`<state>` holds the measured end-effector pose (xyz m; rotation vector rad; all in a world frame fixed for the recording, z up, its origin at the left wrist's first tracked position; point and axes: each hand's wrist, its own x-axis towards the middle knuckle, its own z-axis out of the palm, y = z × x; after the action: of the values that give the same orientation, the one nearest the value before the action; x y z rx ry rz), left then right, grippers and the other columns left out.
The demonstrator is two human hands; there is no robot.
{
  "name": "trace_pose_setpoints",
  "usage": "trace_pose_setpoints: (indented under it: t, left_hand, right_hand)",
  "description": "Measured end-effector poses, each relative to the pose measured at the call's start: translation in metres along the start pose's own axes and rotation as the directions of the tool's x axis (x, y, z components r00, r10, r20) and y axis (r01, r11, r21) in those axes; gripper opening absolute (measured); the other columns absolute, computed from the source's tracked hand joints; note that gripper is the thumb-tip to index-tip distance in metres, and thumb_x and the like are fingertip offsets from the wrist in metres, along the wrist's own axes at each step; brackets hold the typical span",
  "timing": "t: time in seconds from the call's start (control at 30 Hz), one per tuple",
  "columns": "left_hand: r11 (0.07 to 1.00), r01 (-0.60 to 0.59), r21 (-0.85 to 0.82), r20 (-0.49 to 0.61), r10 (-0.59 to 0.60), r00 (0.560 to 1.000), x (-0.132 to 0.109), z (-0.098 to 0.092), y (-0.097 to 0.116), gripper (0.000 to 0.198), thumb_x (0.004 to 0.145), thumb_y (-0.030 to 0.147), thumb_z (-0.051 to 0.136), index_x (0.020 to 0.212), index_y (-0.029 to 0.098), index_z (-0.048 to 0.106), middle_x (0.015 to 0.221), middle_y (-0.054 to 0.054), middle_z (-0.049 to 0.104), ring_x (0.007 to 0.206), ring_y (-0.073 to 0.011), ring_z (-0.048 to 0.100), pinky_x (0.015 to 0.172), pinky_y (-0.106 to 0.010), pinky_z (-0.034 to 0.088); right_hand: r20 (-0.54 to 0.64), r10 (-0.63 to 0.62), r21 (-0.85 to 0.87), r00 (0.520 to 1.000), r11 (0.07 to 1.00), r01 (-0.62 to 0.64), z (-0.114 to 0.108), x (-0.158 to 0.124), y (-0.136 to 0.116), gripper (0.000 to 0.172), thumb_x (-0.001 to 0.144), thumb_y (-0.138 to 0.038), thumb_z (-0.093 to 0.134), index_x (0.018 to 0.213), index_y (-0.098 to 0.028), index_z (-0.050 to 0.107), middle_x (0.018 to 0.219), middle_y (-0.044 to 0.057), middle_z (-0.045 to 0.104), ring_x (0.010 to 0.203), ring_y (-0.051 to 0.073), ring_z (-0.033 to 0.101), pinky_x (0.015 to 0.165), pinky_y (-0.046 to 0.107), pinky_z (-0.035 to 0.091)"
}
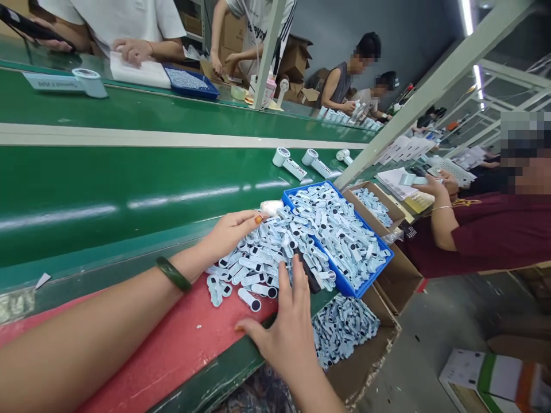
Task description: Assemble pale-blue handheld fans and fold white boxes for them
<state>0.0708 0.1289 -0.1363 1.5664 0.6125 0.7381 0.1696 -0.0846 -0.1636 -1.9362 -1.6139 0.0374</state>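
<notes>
My left hand (230,232), with a green bangle (173,274) on its wrist, reaches along the far edge of a heap of small pale blue plastic parts (262,258). Its fingers are stretched out and hold nothing that I can see. A white object (272,207) lies just beyond its fingertips. My right hand (288,321) is open at the near side of the heap, thumb and fingers spread. Past its fingertips a dark flat object (308,271) is partly covered by the parts. The heap lies partly on a red mat (189,350), against a blue tray (344,285) full of similar parts.
Cardboard boxes (390,338) with more parts stand beside and below the tray. Handheld fans (289,163) lie on the green conveyor (107,189). A slanted metal post (430,92) rises behind the tray. A co-worker in a maroon shirt (482,229) sits at right; others work across the belt.
</notes>
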Motion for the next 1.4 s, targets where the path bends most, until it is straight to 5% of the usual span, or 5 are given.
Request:
trace_pose_setpoints:
  t: [0.6,0.87,1.03,1.27,1.4]
  left_hand:
    - [0.975,0.134,-0.18,-0.113,-0.156,0.981,0.016,0.03,0.031,0.053,0.069,0.057,0.079,0.104,0.017,0.077,0.111,-0.01,0.077,0.104,-0.0285,0.068,0.089,-0.035,0.054]
    - [0.954,0.153,-0.257,-0.067,-0.175,0.982,0.109,0.103,0.053,0.034,0.087,0.048,0.07,0.087,0.014,0.066,0.079,-0.002,0.066,0.07,-0.0151,0.062,0.07,-0.031,0.054]
    - [0.984,0.129,-0.119,0.016,-0.128,0.992,0.13,0.136,0.078,0.039,0.093,0.048,0.063,0.113,0.017,0.071,0.121,-0.013,0.071,0.118,-0.0287,0.064,0.103,-0.05,0.05]
    - [0.896,-0.144,0.42,0.125,0.1,0.987,0.033,0.034,0.075,0.059,0.084,0.063,0.067,0.136,0.035,0.065,0.157,0.001,0.05,0.154,-0.0344,0.029,0.13,-0.053,0.01]
    - [0.615,-0.164,0.772,0.136,0.092,0.986,-0.046,-0.06,0.014,0.062,0.094,0.065,0.05,0.152,0.042,0.046,0.165,0.002,0.039,0.156,-0.0371,0.023,0.125,-0.064,0.023]
  right_hand:
    - [-0.189,0.012,-0.008,0.982,1.0,-0.014,0.023,0.091,-0.014,0.091,0.078,-0.006,0.066,0.16,-0.027,0.034,0.164,0.014,0.029,0.137,0.032,0.046,0.111,0.047,0.049]
    - [-0.222,0.133,0.077,0.966,0.99,-0.119,-0.039,0.149,0.054,0.084,0.08,-0.002,0.058,0.157,-0.029,0.04,0.163,0.011,0.028,0.147,0.03,0.04,0.115,0.045,0.047]
    - [-0.197,0.232,0.049,0.953,0.973,-0.227,-0.086,0.166,0.115,0.081,0.081,-0.007,0.064,0.157,-0.022,0.039,0.158,0.015,0.04,0.142,0.033,0.047,0.113,0.05,0.047]
    - [-0.319,0.167,0.076,0.933,0.986,-0.151,-0.096,0.042,0.099,0.035,0.099,-0.037,0.057,0.129,-0.021,0.063,0.115,0.012,0.067,0.108,0.028,0.064,0.093,0.044,0.055]
    - [0.006,0.122,0.099,0.993,0.988,-0.122,-0.061,-0.04,0.055,0.043,0.087,-0.042,0.077,0.124,-0.023,0.063,0.107,0.008,0.065,0.089,0.025,0.066,0.072,0.038,0.057]
